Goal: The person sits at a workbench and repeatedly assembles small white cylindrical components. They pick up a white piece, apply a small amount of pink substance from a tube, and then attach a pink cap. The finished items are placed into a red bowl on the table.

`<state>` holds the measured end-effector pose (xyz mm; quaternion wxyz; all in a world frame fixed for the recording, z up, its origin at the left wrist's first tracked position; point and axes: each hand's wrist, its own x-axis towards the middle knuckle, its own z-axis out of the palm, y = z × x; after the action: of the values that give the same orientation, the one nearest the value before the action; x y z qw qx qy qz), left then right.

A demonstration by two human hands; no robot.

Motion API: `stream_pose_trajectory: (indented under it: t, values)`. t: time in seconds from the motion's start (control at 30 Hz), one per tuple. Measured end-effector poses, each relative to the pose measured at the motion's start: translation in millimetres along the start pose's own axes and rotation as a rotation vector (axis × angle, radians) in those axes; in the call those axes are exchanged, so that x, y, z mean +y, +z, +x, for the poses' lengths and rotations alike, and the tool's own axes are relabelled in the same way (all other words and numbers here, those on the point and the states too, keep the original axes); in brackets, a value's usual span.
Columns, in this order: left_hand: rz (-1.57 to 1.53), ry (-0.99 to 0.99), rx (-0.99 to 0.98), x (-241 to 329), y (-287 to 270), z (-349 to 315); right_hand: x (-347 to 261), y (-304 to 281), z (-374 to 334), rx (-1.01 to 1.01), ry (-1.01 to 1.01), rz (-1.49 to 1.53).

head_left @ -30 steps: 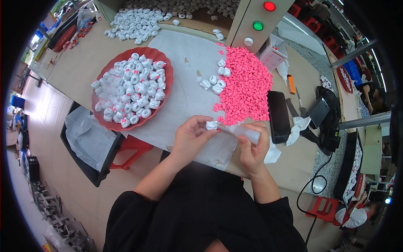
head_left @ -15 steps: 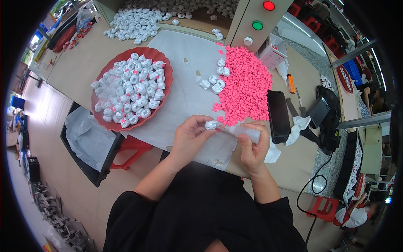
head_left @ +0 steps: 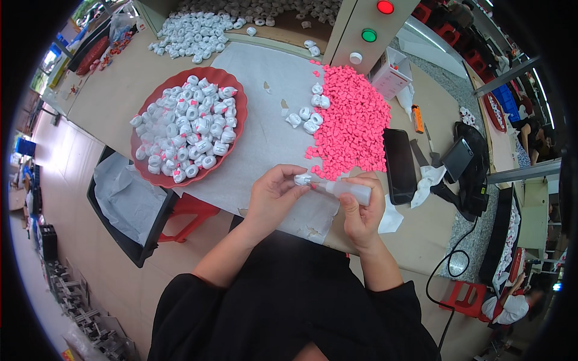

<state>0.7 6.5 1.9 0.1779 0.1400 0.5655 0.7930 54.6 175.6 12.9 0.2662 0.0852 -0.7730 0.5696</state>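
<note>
Left hand [head_left: 274,192]: thumb and fingers pinched narrow on a small white piece [head_left: 301,179], held above the near part of a white sheet [head_left: 259,138]. A pink bit shows at the piece's lower right, beside the thumb. Right hand [head_left: 363,210]: fingers wrapped round a translucent bottle [head_left: 354,192], its thin nozzle directed leftward at the piece; whether nozzle and piece touch cannot be told.

Beyond the right hand, pink bits [head_left: 352,126] lie spread in a dense patch, with several loose white pieces [head_left: 311,127] along its left margin. To the left, a red tray [head_left: 242,117] with a scalloped rim bears a heap of white pieces, many showing pink. Dark markings are present on some of these, too small to read.

Right of the pink patch lie a dark phone [head_left: 400,168], screen upward, and an orange object [head_left: 418,120]. A white box [head_left: 392,75] stands behind them, its face bearing small print that is not legible at this size. On the cabinet post are a red light [head_left: 385,7], a green light [head_left: 369,35] and a white knob [head_left: 356,58], in descending order. Lower left, a black tray [head_left: 142,256] lined with paper adjoins a red stool [head_left: 188,219].
</note>
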Motion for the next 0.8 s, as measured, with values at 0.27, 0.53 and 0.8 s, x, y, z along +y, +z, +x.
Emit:
stream_pose_trajectory:
  t: [0.27, 0.53, 0.8]
  values:
    - [-0.033, 0.011, 0.004, 1, 1, 0, 0, -1, -1, 0.019, 0.031, 0.038]
    - [-0.050, -0.010, 0.026, -1, -3, 0, -2, -12, 13, 0.280, 0.439, 0.863]
    - [-0.128, -0.018, 0.127, 0, -1, 8, -12, -30, 24, 0.119, 0.543, 0.566]
